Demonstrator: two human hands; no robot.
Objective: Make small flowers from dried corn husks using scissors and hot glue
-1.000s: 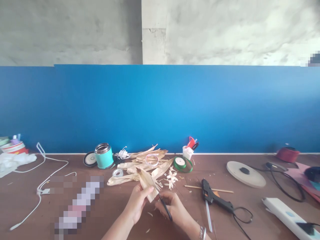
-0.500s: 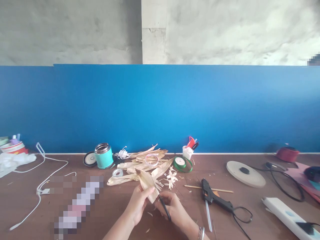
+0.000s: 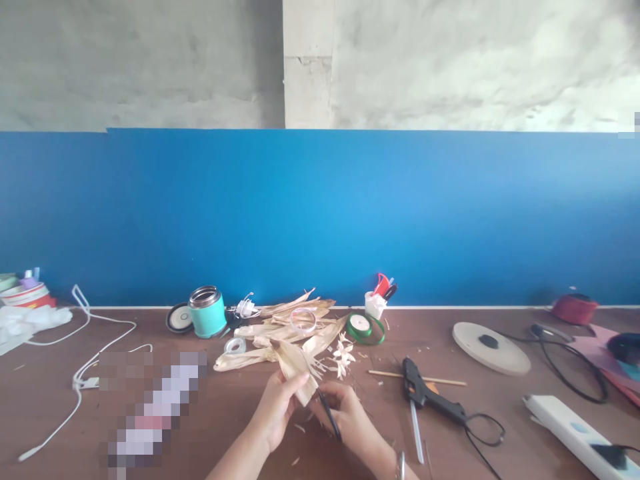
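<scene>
My left hand (image 3: 275,410) pinches a pale dried corn husk (image 3: 296,370) between thumb and fingers, with the husk's dark tip pointing away from me. Close beside it on the right, my right hand (image 3: 345,417) is closed on black-handled scissors (image 3: 329,415), whose front end meets the husk's lower right edge. The blades are mostly hidden. Just beyond my hands lies a pile of dried husks (image 3: 250,358). Small pale star-shaped husk pieces (image 3: 343,357) and thin husk slivers rest to the right of it.
A black glue gun (image 3: 435,397) lies across a thin wooden stick (image 3: 385,374) on the right. Nearby are a power strip (image 3: 570,427), a round lid (image 3: 470,337) and green ribbon (image 3: 359,325). An open turquoise flask (image 3: 207,317) and white cable (image 3: 113,347) are left.
</scene>
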